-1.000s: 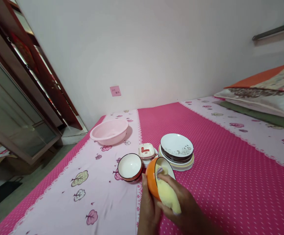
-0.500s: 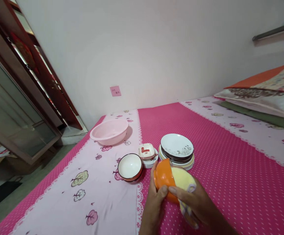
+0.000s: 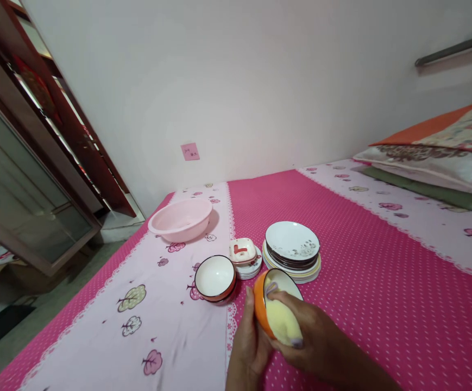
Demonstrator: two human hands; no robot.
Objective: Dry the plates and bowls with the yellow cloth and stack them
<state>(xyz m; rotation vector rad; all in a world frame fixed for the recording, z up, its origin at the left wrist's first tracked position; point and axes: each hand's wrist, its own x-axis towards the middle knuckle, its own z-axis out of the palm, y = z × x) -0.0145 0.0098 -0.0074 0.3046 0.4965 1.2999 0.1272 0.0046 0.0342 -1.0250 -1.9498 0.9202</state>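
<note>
Orange bowl [image 3: 260, 310] is grasped by the left hand [image 3: 247, 341]; the right hand's [image 3: 308, 328] fingers clutch yellow cloth [image 3: 282, 321] inside it. Pink basin [image 3: 182, 229]: near bed's [image 3: 382, 304] far-left corner.

Org. bowl [image 3: 260, 310] glossy, v. smooth; ylw cloth [image 3: 282, 320] matt; pink basin [image 3: 184, 234] smooth plastic.
</note>
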